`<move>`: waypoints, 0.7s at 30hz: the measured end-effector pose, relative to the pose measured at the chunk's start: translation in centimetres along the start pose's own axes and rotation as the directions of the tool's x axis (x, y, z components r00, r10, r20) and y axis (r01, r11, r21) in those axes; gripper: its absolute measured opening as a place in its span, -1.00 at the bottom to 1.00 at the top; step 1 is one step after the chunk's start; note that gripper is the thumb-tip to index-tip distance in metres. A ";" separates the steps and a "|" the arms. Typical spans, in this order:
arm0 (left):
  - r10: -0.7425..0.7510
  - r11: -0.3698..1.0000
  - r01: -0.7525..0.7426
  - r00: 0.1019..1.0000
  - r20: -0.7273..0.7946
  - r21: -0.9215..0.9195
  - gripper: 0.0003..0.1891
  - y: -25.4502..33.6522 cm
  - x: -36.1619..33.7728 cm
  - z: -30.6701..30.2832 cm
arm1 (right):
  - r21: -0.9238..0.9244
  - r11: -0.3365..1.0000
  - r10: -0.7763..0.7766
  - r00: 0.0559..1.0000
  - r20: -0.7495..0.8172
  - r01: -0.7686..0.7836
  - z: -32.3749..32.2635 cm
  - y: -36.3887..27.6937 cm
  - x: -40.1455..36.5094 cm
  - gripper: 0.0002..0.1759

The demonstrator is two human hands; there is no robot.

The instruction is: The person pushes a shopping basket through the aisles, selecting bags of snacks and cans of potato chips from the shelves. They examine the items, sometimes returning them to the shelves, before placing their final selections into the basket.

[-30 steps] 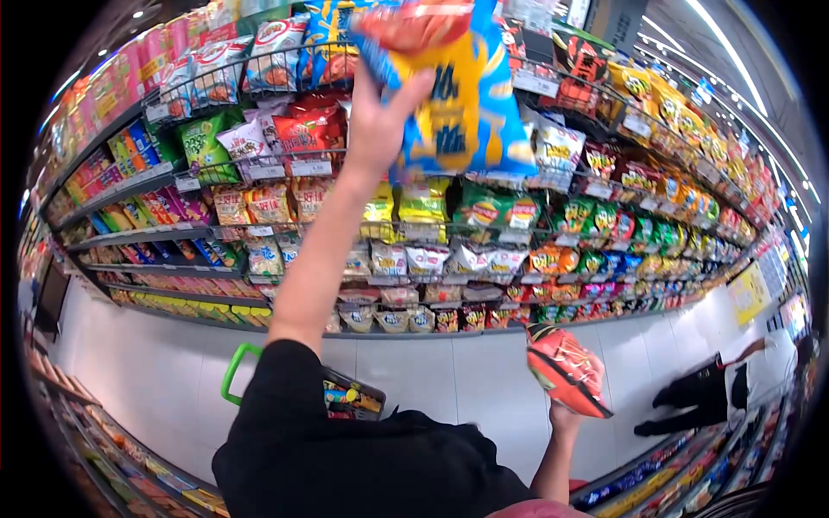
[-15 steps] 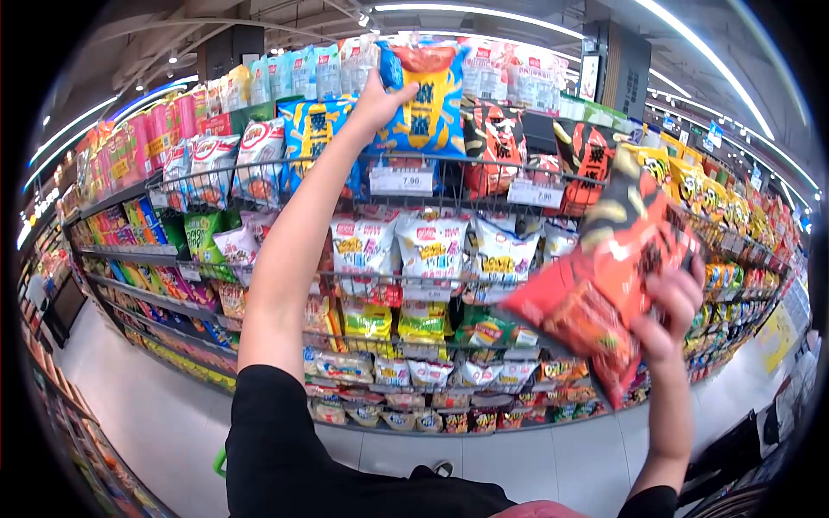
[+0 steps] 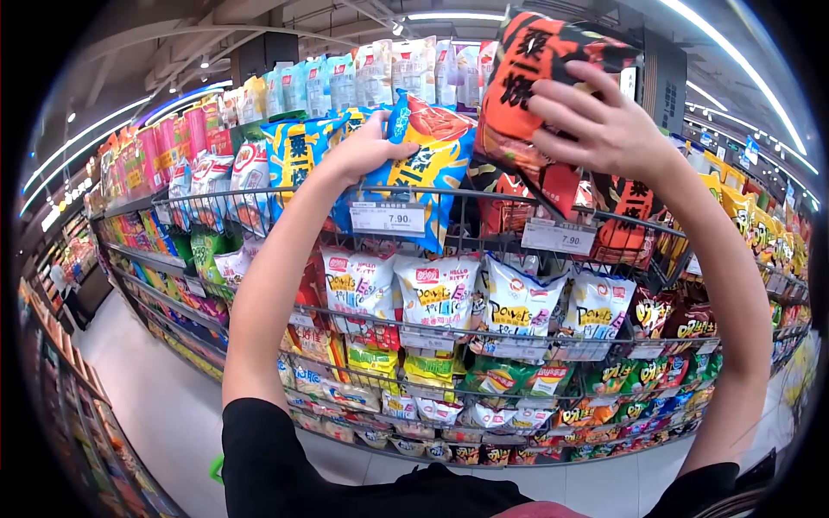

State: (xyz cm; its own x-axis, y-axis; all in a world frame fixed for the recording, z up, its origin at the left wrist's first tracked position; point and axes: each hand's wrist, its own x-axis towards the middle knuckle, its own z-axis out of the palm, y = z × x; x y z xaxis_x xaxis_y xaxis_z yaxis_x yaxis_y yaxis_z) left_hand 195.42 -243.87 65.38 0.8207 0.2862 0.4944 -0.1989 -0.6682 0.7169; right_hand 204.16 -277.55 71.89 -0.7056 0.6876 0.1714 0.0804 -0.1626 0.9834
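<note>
My left hand grips the left edge of a blue-and-yellow snack bag, its thumb across the front. The bag tilts over the wire rail of the upper shelf, its lower end hanging outside. On the right, my right hand has its fingers across a red-and-black snack bag and holds it up at a slant over the same shelf. Matching blue bags stand left of my left hand. Below my right wrist, another red-and-black bag sits in the wire rack.
A wire rail runs along the shelf front, with price tags clipped on it. White snack bags fill the row beneath, and more packs line the lower rows. Pale pouches stand along the top. Tiled floor lies at lower left.
My right hand has raised the red-and-black bag from low on the right up to the top shelf. The blue bag has come down and now tilts over the rail.
</note>
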 end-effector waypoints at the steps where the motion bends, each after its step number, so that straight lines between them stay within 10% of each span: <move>1: 0.005 1.000 -0.005 1.000 -0.003 -0.002 -0.07 0.8 -0.7 0.2 | 0.014 0.999 -0.041 0.999 0.015 0.040 0.6 0.0 0.0 -0.77; 7: 0.196 0.971 -0.226 0.944 -0.265 -0.084 -0.13 0.7 -0.4 0.3 | 0.064 0.990 -0.120 0.992 -0.041 0.122 3.6 -1.0 -0.4 -0.85; 10: 0.219 0.963 -0.263 0.890 -0.400 -0.059 -0.23 1.7 -1.3 0.7 | -0.042 0.993 -0.098 0.967 0.236 0.111 4.7 -1.8 -0.8 -0.84; 16: 0.314 0.916 -0.390 0.837 -0.448 -0.088 -0.25 1.5 -1.3 0.5 | 0.416 0.891 -0.113 0.800 0.589 -0.181 3.5 -2.8 -2.0 -0.86; 20: 0.474 0.832 -0.552 0.757 -0.450 -0.052 -0.30 1.9 -1.7 0.8 | 0.561 0.664 0.102 0.803 0.587 -0.494 1.5 -2.4 -1.4 -0.88; 21: 0.554 0.781 -0.624 0.710 -0.434 -0.023 -0.32 2.1 -1.8 0.8 | 0.665 0.609 0.242 0.899 0.364 -0.433 1.8 -2.3 -1.3 -0.85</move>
State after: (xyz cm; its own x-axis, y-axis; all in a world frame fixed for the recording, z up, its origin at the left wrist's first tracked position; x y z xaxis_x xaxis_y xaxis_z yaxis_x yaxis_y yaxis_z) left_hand 193.92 -246.33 65.62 0.2403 0.1313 0.9618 -0.6796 -0.6847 0.2633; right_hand 206.12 -276.78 69.51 -0.3587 0.8369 0.4134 0.8225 0.0739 0.5639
